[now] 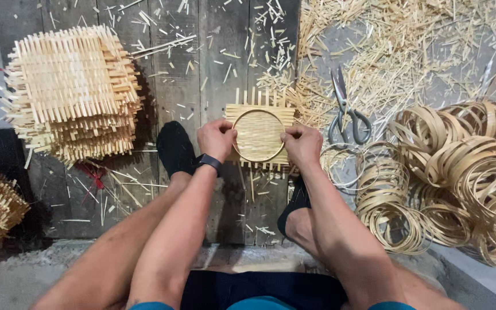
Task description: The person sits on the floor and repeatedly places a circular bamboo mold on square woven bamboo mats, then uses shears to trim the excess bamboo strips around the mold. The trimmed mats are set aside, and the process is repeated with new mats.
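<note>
Your left hand [216,139] & right hand [301,143] grip a woven bamboo mat [259,136] by its edges, pressing a round bamboo hoop [258,112] onto it; fingertips hidden underneath. Mat sits centre on worn wood planks [193,80]. Scissors [345,112] just right. Hoop pile [460,172] cut off at right; stacked mats [70,92] left.

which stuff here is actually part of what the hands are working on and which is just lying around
In hand:
- woven bamboo mat, gripped at both sides
- round hoop lying on the mat
- left hand
- right hand

Lying about:
- scissors, right of the mat
- pile of bamboo hoops, far right
- stack of woven mats, left
- bamboo offcuts scattered on the floor
</note>
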